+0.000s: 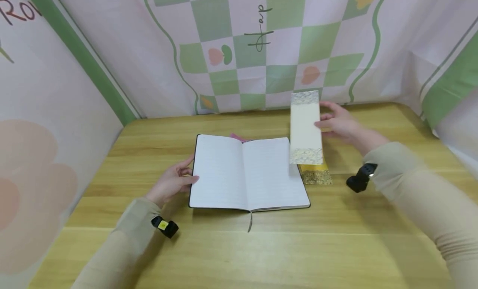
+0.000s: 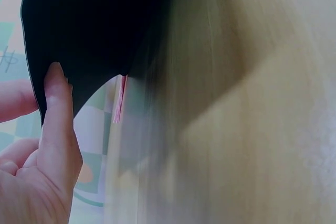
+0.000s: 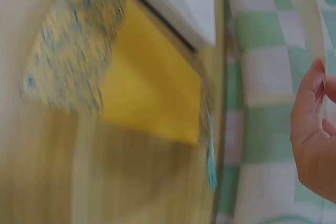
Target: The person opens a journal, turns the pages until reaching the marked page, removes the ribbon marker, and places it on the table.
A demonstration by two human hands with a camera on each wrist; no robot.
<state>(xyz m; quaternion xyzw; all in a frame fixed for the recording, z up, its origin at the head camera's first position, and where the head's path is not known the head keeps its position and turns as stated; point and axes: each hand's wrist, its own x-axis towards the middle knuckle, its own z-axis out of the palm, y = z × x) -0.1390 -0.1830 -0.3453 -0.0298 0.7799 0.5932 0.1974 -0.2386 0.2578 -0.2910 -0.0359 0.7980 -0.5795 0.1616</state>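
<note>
An open notebook (image 1: pixel 220 172) with lined white pages and a dark cover lies in the middle of the head view. My left hand (image 1: pixel 171 183) pinches its left edge, thumb on the page and fingers beneath; the left wrist view shows the black cover (image 2: pixel 94 19) lifted off the table on that side. Over the notebook's right edge, my right hand (image 1: pixel 337 123) pinches a cream bookmark (image 1: pixel 305 125) with patterned ends by its long side. Below it, a yellow bookmark (image 1: pixel 315 174) with patterned ends lies on the table, partly hidden in the head view.
Behind the notebook a pink tassel (image 1: pixel 237 137) peeks out on the wooden table (image 1: pixel 242 255). A teal tassel (image 3: pixel 211 166) hangs from the yellow bookmark's far end. A grey ribbon (image 1: pixel 250 221) trails off the notebook's front edge. Printed curtains (image 1: pixel 254 81) border the table's back.
</note>
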